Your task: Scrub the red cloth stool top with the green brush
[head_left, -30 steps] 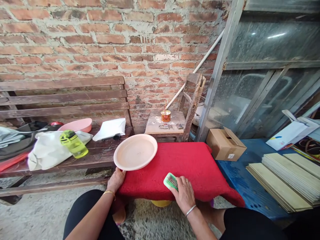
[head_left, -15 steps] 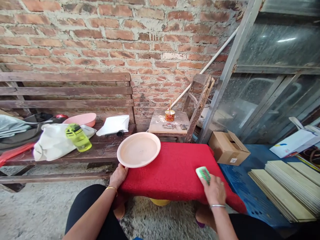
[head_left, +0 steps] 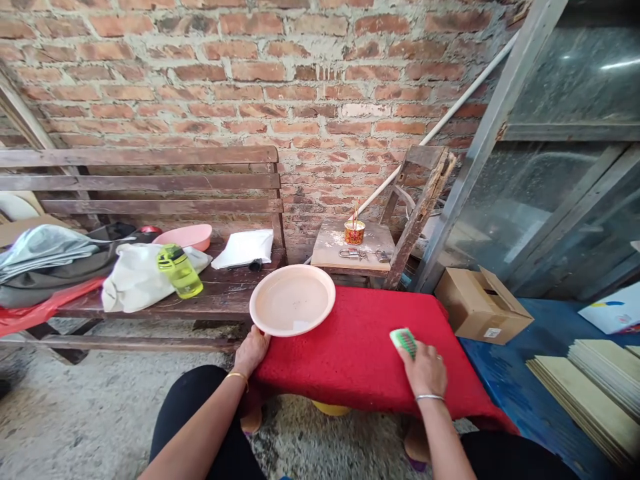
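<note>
My right hand (head_left: 426, 373) is closed round a scrub brush (head_left: 403, 341) with a pale body and green bristles, held at the right half of a red cloth (head_left: 360, 373). The cloth covers a low table in front of my knees. At the table's left front corner, my left hand (head_left: 251, 351) is closed on the cloth's edge, its fingers partly hidden. Just above that hand, touching or nearly touching its fingertips, a pale pink basin (head_left: 293, 300) stands on the cloth's left end. Liquid appears to be in the basin.
A wooden bench (head_left: 220, 293) at left holds a green bottle (head_left: 180, 272), bags and a pink bowl (head_left: 185, 236). Behind the table, a chair (head_left: 327, 257) carries a red tin (head_left: 354, 232) and padlocks. At right are a cardboard box (head_left: 475, 300) and stacked boards (head_left: 580, 393).
The view has turned left, so the surroundings sit further right. My right hand has moved the brush leftward over the cloth. My left hand stays at the table's corner.
</note>
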